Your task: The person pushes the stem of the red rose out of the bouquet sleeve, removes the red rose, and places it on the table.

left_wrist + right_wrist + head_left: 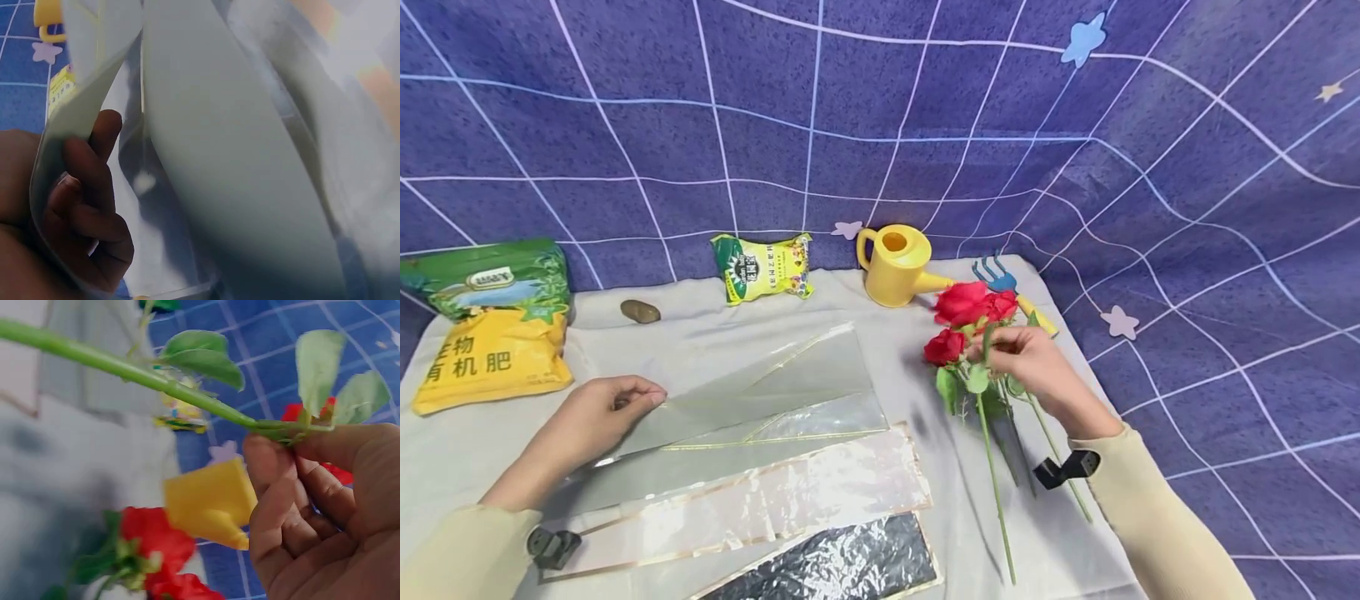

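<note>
My left hand (598, 421) pinches the left end of a clear plastic wrapping sleeve (790, 375) with gold lines. In the left wrist view its fingers (94, 169) show behind the translucent film (206, 125). On the right, my right hand (1033, 367) pinches the green stem (156, 381) of a red rose between thumb and fingertips, just below the bloom. Other red roses (962, 304) lie beside it, their green stems reaching toward the front of the cloth. The held rose's bloom is mostly behind my fingers in the right wrist view.
A yellow watering can (898, 271) stands behind the roses, beside a blue hand rake (996, 273). A small fertilizer packet (763, 268), a brown stone (640, 312) and a large fertilizer bag (497, 358) line the back left. More sleeves, pink (790, 500) and black (842, 567), lie in front.
</note>
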A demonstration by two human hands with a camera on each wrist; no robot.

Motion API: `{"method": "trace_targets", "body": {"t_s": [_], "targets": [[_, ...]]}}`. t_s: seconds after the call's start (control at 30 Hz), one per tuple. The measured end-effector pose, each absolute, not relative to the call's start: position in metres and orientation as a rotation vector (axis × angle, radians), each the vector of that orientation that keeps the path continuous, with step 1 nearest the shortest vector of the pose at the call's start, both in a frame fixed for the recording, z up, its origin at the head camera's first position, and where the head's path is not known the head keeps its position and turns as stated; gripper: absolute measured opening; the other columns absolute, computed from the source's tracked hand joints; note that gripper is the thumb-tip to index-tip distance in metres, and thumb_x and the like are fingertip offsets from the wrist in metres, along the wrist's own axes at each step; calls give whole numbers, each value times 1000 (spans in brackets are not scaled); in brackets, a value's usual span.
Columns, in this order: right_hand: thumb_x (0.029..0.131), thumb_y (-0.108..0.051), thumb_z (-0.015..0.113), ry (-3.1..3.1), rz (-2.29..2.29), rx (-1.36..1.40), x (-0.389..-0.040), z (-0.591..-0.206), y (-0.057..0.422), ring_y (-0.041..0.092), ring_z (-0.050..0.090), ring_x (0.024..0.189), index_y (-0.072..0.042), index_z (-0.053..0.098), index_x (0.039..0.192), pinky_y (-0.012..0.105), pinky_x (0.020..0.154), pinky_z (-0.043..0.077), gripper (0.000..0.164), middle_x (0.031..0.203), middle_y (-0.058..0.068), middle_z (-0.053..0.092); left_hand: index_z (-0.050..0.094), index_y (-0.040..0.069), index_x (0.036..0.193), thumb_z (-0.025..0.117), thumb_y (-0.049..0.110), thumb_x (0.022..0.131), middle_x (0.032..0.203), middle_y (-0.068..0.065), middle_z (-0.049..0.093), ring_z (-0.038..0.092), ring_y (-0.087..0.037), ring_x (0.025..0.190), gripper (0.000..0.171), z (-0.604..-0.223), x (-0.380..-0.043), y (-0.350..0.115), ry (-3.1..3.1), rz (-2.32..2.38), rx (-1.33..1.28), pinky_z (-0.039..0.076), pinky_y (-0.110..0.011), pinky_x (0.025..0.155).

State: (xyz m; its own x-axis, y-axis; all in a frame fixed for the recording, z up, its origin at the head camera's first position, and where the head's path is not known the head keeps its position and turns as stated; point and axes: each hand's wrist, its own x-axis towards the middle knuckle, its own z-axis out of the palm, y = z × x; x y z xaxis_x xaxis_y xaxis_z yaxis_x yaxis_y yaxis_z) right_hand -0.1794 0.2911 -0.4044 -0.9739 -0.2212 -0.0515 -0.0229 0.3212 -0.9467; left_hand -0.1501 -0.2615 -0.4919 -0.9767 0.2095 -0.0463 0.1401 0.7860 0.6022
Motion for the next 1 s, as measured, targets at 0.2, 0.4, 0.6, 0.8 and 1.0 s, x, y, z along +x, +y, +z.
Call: {"method": "trace_targets", "body": {"t_s": [0.2,0.4,0.6,0.8,1.0], "targets": [[81,-9,68,2671,-1260,-321,-181,-438,269,11,55,64,-8,73,89,25,57,46,9,74,-1,64,69,16,98,52,40,95,81,3,66,57,-15,71,29,-487,-152,-255,2886,896,298,43,-37,62],[78,-12,69,2859,-937,-495,-192,-456,252,6,59,62,-14,74,82,26,57,48,7,70,-9,65,68,23,95,55,42,94,80,3,66,59,-18,72,23,-485,-151,-251,2965,838,295,43,-39,58],[76,-8,70,2961,-709,-668,-202,-458,244,2,54,55,-14,77,81,25,54,46,10,69,-10,65,67,23,95,56,43,93,90,-3,68,63,-29,85,23,-481,-144,-249,3012,824,264,44,-52,66],[78,-10,69,3001,-590,-738,-207,-459,242,1,50,53,-16,75,74,25,53,44,10,64,-11,63,69,20,97,58,39,92,103,-6,66,60,-33,92,23,-475,-138,-241,3061,882,262,42,-54,74],[82,-15,72,3064,-651,-656,-210,-448,247,3,55,60,-15,76,85,26,55,46,6,73,-9,66,67,19,105,57,41,92,110,-7,64,55,-38,104,27,-460,-128,-231,3035,996,273,39,-56,82]]}}
